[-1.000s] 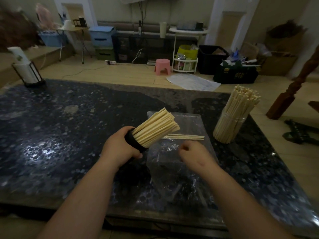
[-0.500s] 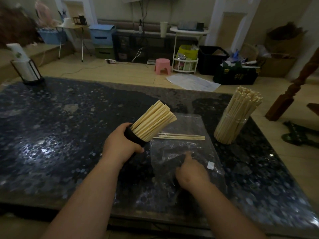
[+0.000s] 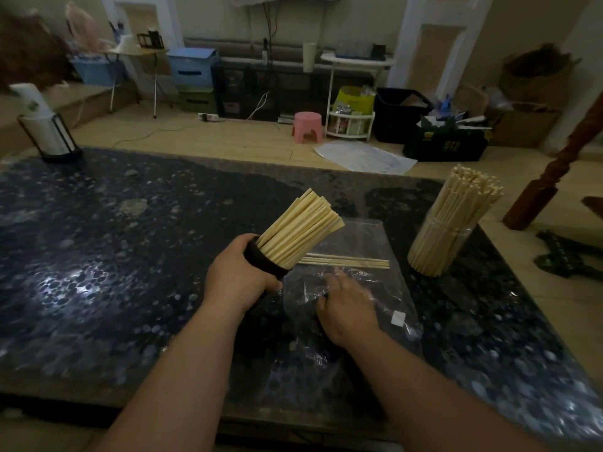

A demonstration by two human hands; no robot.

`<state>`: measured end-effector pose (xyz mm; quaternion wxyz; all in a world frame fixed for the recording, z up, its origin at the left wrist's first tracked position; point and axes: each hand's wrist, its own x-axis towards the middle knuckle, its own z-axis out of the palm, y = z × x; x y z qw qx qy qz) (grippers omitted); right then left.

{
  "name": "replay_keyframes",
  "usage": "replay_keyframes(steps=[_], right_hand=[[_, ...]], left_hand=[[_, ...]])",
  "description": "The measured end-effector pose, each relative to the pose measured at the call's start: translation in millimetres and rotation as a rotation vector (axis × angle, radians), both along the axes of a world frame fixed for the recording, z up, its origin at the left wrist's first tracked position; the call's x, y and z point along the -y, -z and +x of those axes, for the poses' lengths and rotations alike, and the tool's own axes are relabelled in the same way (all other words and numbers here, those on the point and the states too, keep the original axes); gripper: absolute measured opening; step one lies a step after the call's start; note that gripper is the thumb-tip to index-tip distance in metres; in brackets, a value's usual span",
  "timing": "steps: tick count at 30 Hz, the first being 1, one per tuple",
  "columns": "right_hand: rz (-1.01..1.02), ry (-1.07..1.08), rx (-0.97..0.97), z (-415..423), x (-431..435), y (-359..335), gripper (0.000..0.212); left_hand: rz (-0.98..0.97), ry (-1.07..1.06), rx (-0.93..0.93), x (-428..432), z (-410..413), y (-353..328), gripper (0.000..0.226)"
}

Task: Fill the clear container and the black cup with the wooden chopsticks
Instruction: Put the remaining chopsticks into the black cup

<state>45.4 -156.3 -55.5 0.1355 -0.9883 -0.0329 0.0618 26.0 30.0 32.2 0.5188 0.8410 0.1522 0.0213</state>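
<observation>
Though aslant, one black cup (image 3: pixel 263 261).

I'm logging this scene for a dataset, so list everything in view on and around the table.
table: one, dark speckled, foreground.
black cup: one, black, held tilted over the table, stuffed full.
clear container: one, transparent, upright at the table's right, stuffed full.
plastic bag: one, clear, flat on the table centre.
wooden chopsticks: many, pale; a bundle in each vessel, a few loose on the bag.
roll holder: one, black frame with white roll, table's far left.
stool: one, pink, on the floor beyond.
left hand: grips the black cup.
right hand: rests on the plastic bag.
</observation>
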Motion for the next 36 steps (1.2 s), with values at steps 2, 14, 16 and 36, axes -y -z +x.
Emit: replay_keyframes(steps=[2,14,16,36], right_hand=[[-0.078,0.014,-0.036,7,-2,-2,0.064],[-0.204,0.000,-0.042,44,-11,-6,0.069],[-0.195,-0.004,-0.076,48,-11,-4,0.069],[-0.153,0.030,-0.152,36,1,-19,0.021]], left_hand=[[0.008,-0.002,-0.005,0,0,0,0.091],[-0.016,0.021,-0.017,0,3,2,0.082],[-0.011,0.017,-0.020,0,3,2,0.083],[-0.033,0.016,-0.015,-4,2,0,0.087]])
